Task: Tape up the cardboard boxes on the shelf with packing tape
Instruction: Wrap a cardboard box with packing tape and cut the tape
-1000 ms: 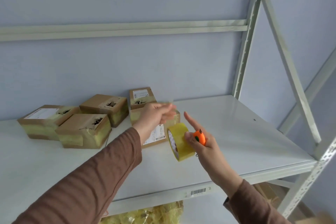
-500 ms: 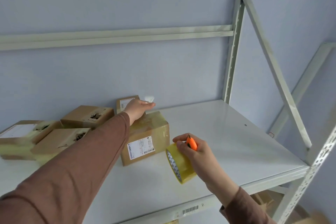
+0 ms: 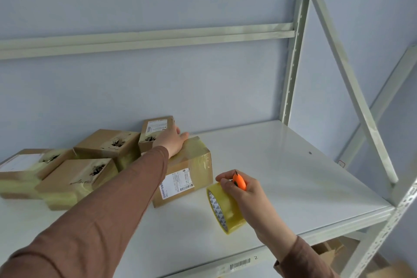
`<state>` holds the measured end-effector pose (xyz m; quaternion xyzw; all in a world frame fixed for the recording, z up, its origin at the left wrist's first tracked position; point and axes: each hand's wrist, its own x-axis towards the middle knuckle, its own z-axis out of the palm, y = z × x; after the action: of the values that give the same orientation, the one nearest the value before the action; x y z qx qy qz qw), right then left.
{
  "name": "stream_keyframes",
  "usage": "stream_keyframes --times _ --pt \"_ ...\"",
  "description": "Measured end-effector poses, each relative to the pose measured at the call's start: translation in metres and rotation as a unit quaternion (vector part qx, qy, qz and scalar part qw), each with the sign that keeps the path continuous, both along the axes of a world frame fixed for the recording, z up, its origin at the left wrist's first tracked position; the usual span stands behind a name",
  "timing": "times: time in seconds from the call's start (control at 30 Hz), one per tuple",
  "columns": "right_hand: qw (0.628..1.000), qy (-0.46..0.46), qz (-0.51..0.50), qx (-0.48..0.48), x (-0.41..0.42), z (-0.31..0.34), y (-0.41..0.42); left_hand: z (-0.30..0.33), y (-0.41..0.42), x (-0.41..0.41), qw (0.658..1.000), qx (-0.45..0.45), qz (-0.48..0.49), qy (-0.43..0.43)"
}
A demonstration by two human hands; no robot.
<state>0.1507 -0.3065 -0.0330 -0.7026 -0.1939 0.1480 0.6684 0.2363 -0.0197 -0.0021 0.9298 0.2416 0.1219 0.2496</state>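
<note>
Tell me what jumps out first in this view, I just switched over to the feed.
The right hand near the shelf's front edge, gripping a yellowish tape roll together with an orange cutter. Next, the left hand pressing on the top of the taped box mid-shelf. Four more boxes cluster at the back left.

Taping boxes on shelf (image 3: 282, 165).
Left hand (image 3: 172, 140) pressing taped cardboard box (image 3: 191, 165); right hand (image 3: 243, 189) gripping tape roll (image 3: 225, 207) and orange cutter (image 3: 239, 181).
</note>
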Motion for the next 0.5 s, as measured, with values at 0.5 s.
stream_keyframes --times 0.5 --pt "0.999 0.032 0.001 0.008 0.0 -0.015 0.0 0.009 -0.022 -0.001 0.991 0.058 -0.069 0.099"
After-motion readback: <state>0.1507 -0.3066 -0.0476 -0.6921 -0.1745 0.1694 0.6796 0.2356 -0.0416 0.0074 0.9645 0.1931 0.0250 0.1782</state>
